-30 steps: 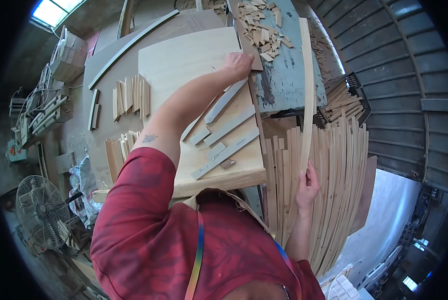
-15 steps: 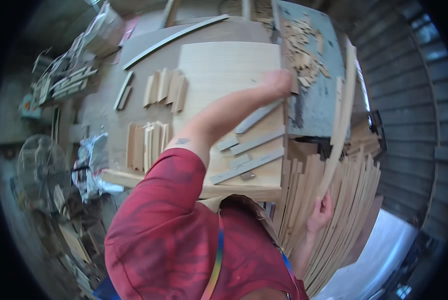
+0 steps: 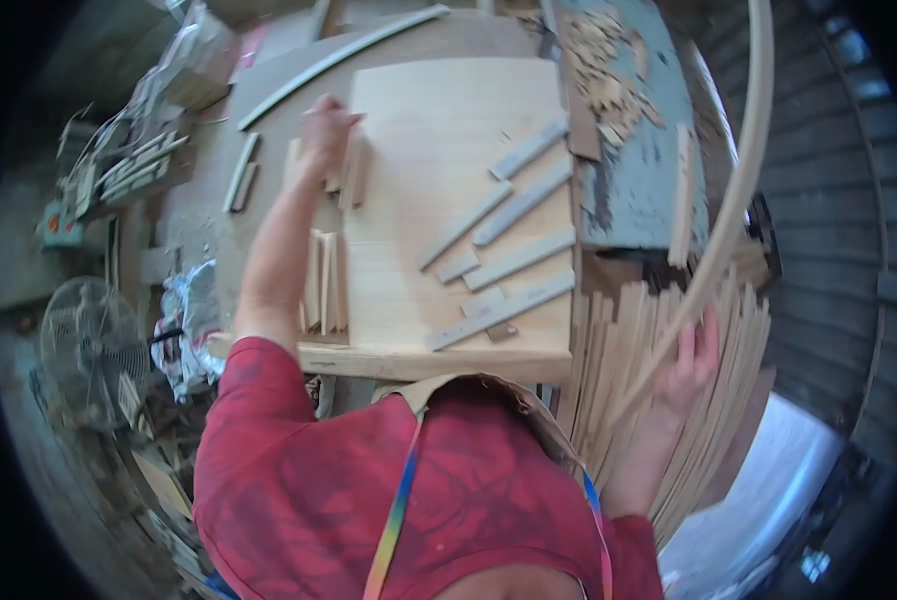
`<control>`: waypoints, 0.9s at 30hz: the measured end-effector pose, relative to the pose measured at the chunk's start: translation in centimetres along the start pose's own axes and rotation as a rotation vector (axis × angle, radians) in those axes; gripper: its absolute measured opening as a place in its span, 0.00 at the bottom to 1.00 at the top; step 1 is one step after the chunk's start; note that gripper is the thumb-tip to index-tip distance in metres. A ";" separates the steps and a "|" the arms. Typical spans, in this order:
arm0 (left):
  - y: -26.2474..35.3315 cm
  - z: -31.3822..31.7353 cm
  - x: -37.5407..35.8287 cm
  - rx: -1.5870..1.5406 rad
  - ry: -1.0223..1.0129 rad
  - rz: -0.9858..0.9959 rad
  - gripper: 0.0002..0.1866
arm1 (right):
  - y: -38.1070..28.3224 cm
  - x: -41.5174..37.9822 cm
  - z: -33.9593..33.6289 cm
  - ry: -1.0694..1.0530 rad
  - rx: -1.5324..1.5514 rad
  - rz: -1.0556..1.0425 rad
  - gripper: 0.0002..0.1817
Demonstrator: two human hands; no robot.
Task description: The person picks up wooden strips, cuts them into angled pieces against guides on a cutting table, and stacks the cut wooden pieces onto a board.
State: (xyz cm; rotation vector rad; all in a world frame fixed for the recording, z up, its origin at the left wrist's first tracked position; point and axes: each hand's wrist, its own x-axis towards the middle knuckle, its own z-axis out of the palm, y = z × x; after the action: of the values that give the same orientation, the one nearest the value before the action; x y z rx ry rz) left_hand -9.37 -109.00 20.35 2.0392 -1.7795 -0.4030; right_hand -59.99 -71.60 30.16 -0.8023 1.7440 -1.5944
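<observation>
My left hand (image 3: pixel 325 132) is over a group of short wood pieces (image 3: pixel 354 170) at the left edge of the pale board (image 3: pixel 398 215). Its fingers are smeared by motion, and whether they hold anything does not show. On the right, my right hand (image 3: pixel 683 375) is closed around a long, thin wooden strip (image 3: pixel 736 195). That strip runs up past the top of the view and slants down toward my body. Several narrow grey-faced strips (image 3: pixel 520 255) lie at a slant on the right half of the board.
Upright long strips (image 3: pixel 633 345) are stacked at the bench's right side. Wood offcuts (image 3: pixel 608 85) litter a blue surface (image 3: pixel 633 205). More short pieces (image 3: pixel 325 285) stand near the board's left front. A fan (image 3: pixel 90 345) is on the left.
My left hand has swept from the board's right edge to the short pieces on its left. One more narrow strip is visible on the board. The long strip in my right hand has shifted and swung right.
</observation>
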 end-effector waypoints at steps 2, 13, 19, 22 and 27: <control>-2.1 1.5 -0.9 0.241 0.142 0.095 0.22 | -0.8 2.3 1.6 -0.121 0.300 0.007 0.27; 24.8 5.3 -23.8 -1.645 -1.672 -0.315 0.26 | -0.1 14.9 15.1 -0.485 1.408 0.137 0.18; 22.9 8.1 -23.0 -1.279 -1.211 -0.179 0.23 | 1.2 15.6 16.4 -0.422 1.153 0.121 0.16; 22.3 9.2 -21.4 -0.786 -0.779 0.071 0.22 | 3.9 18.4 15.4 -0.288 0.730 0.189 0.16; 21.7 14.2 -21.6 -0.261 -0.192 0.452 0.10 | 10.8 21.6 11.8 -0.279 0.457 0.318 0.18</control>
State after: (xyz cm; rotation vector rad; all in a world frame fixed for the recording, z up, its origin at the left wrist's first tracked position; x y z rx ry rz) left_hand -38.07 -91.51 17.25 1.4093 -2.1025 -0.6637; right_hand -64.06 -94.95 17.49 -0.4686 1.1769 -1.4973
